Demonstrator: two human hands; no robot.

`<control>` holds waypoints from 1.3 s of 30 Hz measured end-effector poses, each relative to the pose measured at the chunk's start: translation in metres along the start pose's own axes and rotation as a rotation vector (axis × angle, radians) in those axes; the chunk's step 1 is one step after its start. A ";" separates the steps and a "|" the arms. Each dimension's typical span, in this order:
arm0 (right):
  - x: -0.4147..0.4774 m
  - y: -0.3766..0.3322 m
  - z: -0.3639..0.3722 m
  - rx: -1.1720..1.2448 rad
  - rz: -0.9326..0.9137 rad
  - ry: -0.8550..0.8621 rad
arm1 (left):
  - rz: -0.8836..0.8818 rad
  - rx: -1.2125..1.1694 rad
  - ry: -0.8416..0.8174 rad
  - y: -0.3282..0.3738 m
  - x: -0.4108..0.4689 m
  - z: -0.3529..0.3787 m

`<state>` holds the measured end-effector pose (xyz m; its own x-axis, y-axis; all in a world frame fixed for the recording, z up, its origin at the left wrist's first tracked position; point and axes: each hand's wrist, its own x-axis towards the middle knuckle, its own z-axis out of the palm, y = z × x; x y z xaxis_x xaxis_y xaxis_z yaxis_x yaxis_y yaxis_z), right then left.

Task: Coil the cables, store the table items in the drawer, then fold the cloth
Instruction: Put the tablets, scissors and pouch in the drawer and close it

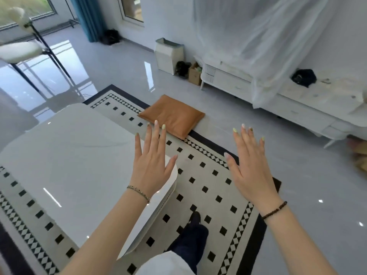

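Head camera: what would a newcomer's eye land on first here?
Two open hands with spread fingers stand out: the left hand over the right edge of the glossy white table, the right hand over the black-and-white rug. Beyond them, an orange cushion lies at the rug's far edge.

A cream rug point(208, 175) with black squares and a dark border is lying on a glossy grey floor point(119, 66), which is reflecting daylight. A glossy white table point(79, 165) is standing on the rug's left part. An orange-brown cushion point(172, 116) is resting across the rug's far edge. Beyond the rug, a white bin point(168, 55) and a cardboard box point(195, 75) are sitting by a white wall point(168, 16). Right of the rug, a low white cabinet point(297, 108) is standing with a sheer white net point(258, 46) hanging over it. Far left of the rug, a pale chair point(19, 50) is standing near a window point(25, 8) and a teal curtain point(87, 16).
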<state>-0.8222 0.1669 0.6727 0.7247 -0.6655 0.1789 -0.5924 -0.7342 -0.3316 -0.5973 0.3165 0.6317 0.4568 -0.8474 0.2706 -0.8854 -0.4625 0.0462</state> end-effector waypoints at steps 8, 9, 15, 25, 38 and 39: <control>0.148 0.044 -0.013 -0.008 -0.160 -0.008 | -0.189 0.013 0.062 -0.011 0.120 0.025; 0.163 0.047 -0.013 0.003 -0.177 -0.005 | -0.195 0.024 0.060 -0.012 0.130 0.025; 0.264 0.075 -0.008 0.076 -0.273 -0.016 | -0.262 0.059 0.093 -0.013 0.202 0.033; 0.447 0.125 0.004 0.183 -0.530 -0.092 | -0.464 0.107 0.127 0.007 0.335 0.067; 0.637 0.096 0.049 0.274 -0.800 -0.225 | -0.749 0.205 0.160 -0.039 0.429 0.088; 0.652 0.084 0.056 0.273 -0.818 -0.234 | -0.771 0.205 0.168 -0.051 0.436 0.088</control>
<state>-0.3798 -0.3210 0.7100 0.9549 0.1186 0.2722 0.2239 -0.8898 -0.3977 -0.3450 -0.0520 0.6627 0.8979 -0.2285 0.3763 -0.2866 -0.9522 0.1057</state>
